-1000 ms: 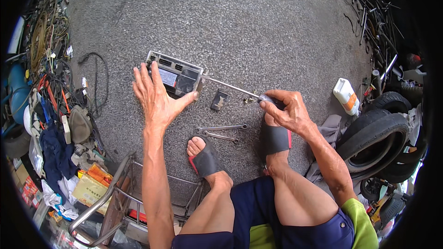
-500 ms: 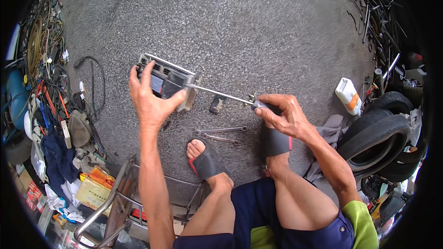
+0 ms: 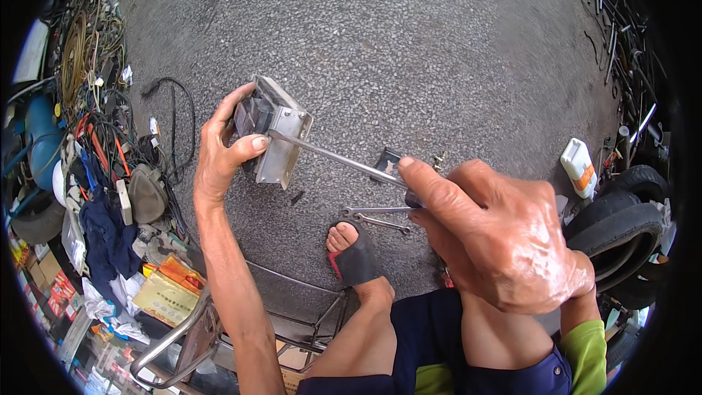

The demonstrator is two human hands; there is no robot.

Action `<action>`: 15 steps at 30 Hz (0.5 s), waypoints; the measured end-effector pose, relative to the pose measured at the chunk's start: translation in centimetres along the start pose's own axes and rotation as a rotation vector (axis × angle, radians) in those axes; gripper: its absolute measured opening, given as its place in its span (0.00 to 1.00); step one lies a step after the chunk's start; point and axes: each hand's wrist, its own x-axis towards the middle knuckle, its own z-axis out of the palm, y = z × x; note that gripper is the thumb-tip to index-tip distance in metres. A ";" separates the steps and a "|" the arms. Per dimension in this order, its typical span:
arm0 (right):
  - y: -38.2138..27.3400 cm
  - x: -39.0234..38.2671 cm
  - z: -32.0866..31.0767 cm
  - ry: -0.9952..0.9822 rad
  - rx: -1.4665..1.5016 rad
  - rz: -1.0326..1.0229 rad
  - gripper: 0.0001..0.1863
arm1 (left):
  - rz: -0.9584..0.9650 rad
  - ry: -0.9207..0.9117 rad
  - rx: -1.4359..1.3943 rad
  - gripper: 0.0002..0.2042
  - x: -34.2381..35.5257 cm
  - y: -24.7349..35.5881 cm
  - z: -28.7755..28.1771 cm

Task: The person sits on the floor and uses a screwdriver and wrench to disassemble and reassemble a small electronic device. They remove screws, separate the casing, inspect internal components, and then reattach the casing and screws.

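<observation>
My left hand (image 3: 219, 153) grips a box-shaped electrical unit (image 3: 284, 150) from its left side, thumb on its near face. The unit has a dark body and a silver metal casing with a bent end plate facing me. A long screwdriver (image 3: 340, 162) is in my right hand (image 3: 504, 238), fingers closed round its handle, which is mostly hidden. Its tip meets the unit beside my left thumb, at the plate's edge. Beneath the shaft lies a small black plate (image 3: 387, 164) on the ground. Two combination wrenches (image 3: 382, 224) rest nearer my foot, partly covered by my right hand.
Tangled cables (image 3: 102, 132), cloths and packets crowd the left side. A metal-framed stool or rack (image 3: 168, 355) stands at lower left. On the right are a white bottle (image 3: 579, 168), black tyres (image 3: 618, 241) and a heap of rods. Small brass-coloured parts (image 3: 439, 161) lie on the asphalt.
The unit has been turned so its metal end plate faces me. My right hand has risen closer to the camera, with the screwdriver still in it and its tip on the unit.
</observation>
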 end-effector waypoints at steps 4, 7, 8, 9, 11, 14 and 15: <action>-1.4 1.0 -1.9 -0.026 -0.069 -0.003 0.29 | -0.007 -0.014 -0.013 0.48 0.7 0.8 0.4; -2.3 1.4 -2.4 -0.067 -0.094 0.008 0.30 | -0.016 0.009 -0.040 0.48 0.7 0.7 0.6; -2.2 1.3 -2.5 -0.059 -0.080 0.002 0.30 | -0.015 0.015 -0.055 0.48 0.8 0.8 0.7; -2.2 1.2 -2.7 -0.049 -0.069 -0.001 0.30 | -0.004 0.007 -0.071 0.48 1.0 0.9 0.9; -1.5 1.0 -1.7 -0.060 -0.028 -0.009 0.31 | -0.013 0.031 -0.078 0.48 0.4 0.5 0.6; -0.9 0.8 -0.6 -0.048 0.025 -0.030 0.31 | -0.030 0.056 -0.085 0.49 0.2 -0.5 0.3; -0.8 0.8 -0.5 -0.037 0.039 -0.035 0.31 | -0.040 0.054 -0.103 0.51 0.1 -0.5 0.3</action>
